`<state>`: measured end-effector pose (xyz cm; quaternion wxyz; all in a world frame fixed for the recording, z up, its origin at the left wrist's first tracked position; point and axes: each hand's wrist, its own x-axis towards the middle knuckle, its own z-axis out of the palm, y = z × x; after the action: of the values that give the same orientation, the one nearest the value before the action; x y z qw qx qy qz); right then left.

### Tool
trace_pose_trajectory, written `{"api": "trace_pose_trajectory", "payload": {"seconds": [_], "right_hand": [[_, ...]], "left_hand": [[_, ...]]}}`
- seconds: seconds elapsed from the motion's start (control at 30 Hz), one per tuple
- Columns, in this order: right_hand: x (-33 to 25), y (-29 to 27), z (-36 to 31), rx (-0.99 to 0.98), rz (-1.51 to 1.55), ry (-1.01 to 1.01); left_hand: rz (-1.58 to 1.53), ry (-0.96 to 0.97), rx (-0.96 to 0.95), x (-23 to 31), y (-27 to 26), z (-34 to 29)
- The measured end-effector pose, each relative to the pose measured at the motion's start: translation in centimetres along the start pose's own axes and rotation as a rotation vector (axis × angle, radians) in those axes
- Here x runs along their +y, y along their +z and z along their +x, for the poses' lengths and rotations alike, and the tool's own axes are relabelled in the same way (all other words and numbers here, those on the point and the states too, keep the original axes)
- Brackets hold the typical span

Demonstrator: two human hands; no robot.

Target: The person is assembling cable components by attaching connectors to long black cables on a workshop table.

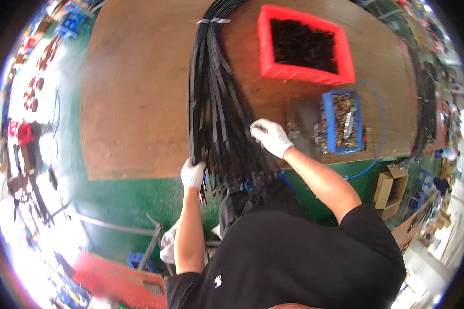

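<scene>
A long bundle of black hoses [211, 87] lies over the wooden table, bound by a white tie [214, 21] at the far end and fanning out toward me. My left hand [193, 174], in a white glove, is closed around hose at the bundle's left side, by the table's near edge. To the right of the bundle my right hand [271, 137], also gloved, is raised with its fingers curled together. Whatever those fingers hold, if anything, is too small to make out. The loose hose ends hang over the edge near my body, dark and blurred.
A red crate [307, 74] full of small black pieces stands on the table [134, 92] at the far right. Nearer is a blue bin [350, 149] with brass-coloured metal parts. A thin blue air hose [382, 110] curves beside it. An open cardboard box [384, 190] sits beyond the table edge.
</scene>
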<state>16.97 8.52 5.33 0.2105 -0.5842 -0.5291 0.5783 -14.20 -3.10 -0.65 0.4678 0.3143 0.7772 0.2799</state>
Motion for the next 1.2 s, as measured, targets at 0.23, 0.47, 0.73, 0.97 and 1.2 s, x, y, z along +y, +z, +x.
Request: {"api": "trace_pose_trajectory", "payload": {"seconds": [0.23, 0.47, 0.73, 0.97, 1.2], "right_hand": [[-1.5, -16.5, 2.5, 0.664, -0.416, -0.335], [-0.6, -32.4, 13.1, 0.712, -0.854, -0.251], [-3.1, -36.4, 25.2, 0.32, -1.226, -0.408], [-5.2, -34.0, 30.5, 0.132, -1.261, -0.183], [-4.9, -31.6, 30.7, 0.077, -1.157, 0.029]], "left_hand": [[-0.033, -0.099, 0.058, -2.6, 3.9, 0.4], [-0.026, -0.163, 0.091, -1.4, 4.3, 0.2], [-0.073, -0.214, 0.148, -2.1, 4.7, 0.4], [-0.084, -0.268, 0.167, -1.3, 5.0, 0.0], [-0.11, -0.263, 0.222, 0.1, 5.5, -0.4]]}}
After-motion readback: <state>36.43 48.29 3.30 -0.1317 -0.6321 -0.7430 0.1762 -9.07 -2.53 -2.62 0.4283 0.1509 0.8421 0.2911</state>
